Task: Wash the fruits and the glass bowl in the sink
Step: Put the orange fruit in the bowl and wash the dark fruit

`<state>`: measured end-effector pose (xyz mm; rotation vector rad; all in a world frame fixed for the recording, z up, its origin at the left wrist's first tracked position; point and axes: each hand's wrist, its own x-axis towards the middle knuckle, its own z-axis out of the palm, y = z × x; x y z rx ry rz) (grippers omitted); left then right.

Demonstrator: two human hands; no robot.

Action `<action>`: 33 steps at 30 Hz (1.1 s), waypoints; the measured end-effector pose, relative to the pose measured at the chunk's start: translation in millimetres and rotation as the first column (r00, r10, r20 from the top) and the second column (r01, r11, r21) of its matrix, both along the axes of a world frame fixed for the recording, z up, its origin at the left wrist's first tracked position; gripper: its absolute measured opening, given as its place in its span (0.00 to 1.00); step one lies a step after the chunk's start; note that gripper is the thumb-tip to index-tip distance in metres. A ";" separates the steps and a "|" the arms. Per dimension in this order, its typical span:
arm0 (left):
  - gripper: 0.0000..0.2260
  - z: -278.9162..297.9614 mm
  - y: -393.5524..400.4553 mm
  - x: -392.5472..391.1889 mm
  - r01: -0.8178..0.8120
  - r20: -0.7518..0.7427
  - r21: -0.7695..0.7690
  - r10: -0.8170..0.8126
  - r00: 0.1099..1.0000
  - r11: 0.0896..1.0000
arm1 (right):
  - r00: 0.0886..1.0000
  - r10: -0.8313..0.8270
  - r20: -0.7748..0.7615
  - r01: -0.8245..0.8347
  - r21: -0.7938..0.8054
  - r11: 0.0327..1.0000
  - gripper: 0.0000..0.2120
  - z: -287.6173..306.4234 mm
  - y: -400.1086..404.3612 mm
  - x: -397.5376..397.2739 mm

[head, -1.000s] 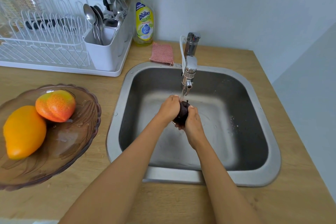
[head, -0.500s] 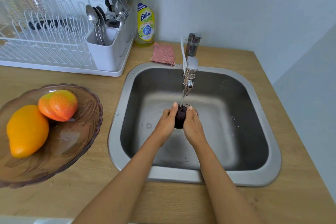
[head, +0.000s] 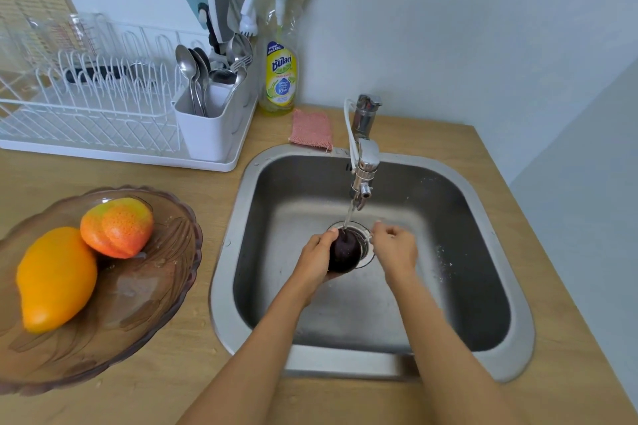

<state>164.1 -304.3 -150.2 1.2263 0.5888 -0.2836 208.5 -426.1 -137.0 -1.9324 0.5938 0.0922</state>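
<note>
A dark purple round fruit (head: pixel 343 254) is under the thin stream of the tap (head: pixel 363 162), low over the drain of the steel sink (head: pixel 500 286). My left hand (head: pixel 316 260) grips it from the left. My right hand (head: pixel 395 248) is just to the right of the fruit, apart from it, fingers loosely curled and holding nothing. On the counter at the left stands the brown glass bowl (head: pixel 162 286) with an orange mango (head: pixel 55 278) and a red-orange fruit (head: pixel 117 226) in it.
A white dish rack (head: pixel 103 114) with a cutlery holder (head: pixel 207 128) stands at the back left. A dish soap bottle (head: pixel 280 72) and a pink sponge cloth (head: pixel 310 129) sit behind the sink. The wall closes the right side.
My right hand has come off the dark fruit and moved a little right. My left hand alone holds the fruit under the water now. The head camera tilted up.
</note>
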 end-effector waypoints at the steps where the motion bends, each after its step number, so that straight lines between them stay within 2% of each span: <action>1: 0.15 0.0 0.0 0.5 -0.002 0.000 -0.013 0.002 1.000 1.000 | 0.999 0.002 0.034 -0.003 0.042 0.999 0.11 10.1 0.3 11.8; 6: 0.14 -0.1 0.8 1.3 -0.005 -0.001 -0.055 0.005 1.000 0.998 | 0.989 0.052 0.136 -0.074 0.165 0.984 0.12 75.7 8.2 82.0; 8: 0.13 -2.1 0.9 1.4 -0.003 -0.009 -0.041 0.002 1.000 0.999 | 0.976 0.099 0.196 -0.127 0.136 0.983 0.15 97.1 16.2 104.4; 10: 0.13 -3.5 1.0 1.9 0.000 -0.022 -0.030 0.000 1.000 1.000 | 0.929 0.180 0.324 -0.176 -0.043 0.984 0.19 112.5 22.8 119.5; 13: 0.13 -2.2 1.0 2.6 0.005 -0.028 -0.031 -0.006 1.000 1.000 | 0.818 0.404 0.411 -0.248 -0.381 0.891 0.20 125.2 30.0 128.5; 14: 0.13 -1.5 0.9 2.5 0.005 -0.025 -0.040 -0.006 1.000 0.999 | 0.799 0.439 0.411 -0.242 -0.449 0.860 0.19 127.9 31.4 129.2; 16: 0.13 -2.0 0.3 2.3 0.010 -0.022 -0.043 -0.011 1.000 0.999 | 0.801 0.427 0.419 -0.204 -0.480 0.853 0.16 130.6 33.0 130.2; 19: 0.13 -3.5 0.2 2.0 0.016 -0.024 -0.029 -0.017 1.000 0.999 | 0.836 0.311 0.452 -0.149 -0.358 0.922 0.14 128.5 36.8 136.1; 21: 0.13 -4.0 0.9 1.7 0.013 -0.028 -0.037 -0.014 1.000 0.999 | 0.858 0.180 0.481 -0.117 -0.158 0.981 0.12 124.7 39.1 144.2; 25: 0.13 -5.5 2.0 1.5 0.018 -0.026 -0.047 -0.020 0.999 0.999 | 0.901 0.032 0.432 -0.112 0.161 0.981 0.11 115.3 38.7 151.8; 28: 0.13 -6.9 2.5 1.1 0.025 -0.030 -0.043 -0.027 0.999 0.999 | 0.927 -0.045 0.373 -0.118 0.404 0.907 0.12 115.4 37.2 152.0; 31: 0.13 -7.9 2.8 0.9 0.043 -0.032 -0.037 -0.044 0.999 0.998 | 0.956 -0.142 0.258 -0.080 0.691 0.718 0.13 121.3 40.2 153.5; 33: 0.14 -8.7 2.9 1.0 0.047 -0.031 -0.040 -0.048 0.998 0.998 | 0.962 -0.183 0.200 -0.044 0.780 0.624 0.14 123.5 43.3 154.3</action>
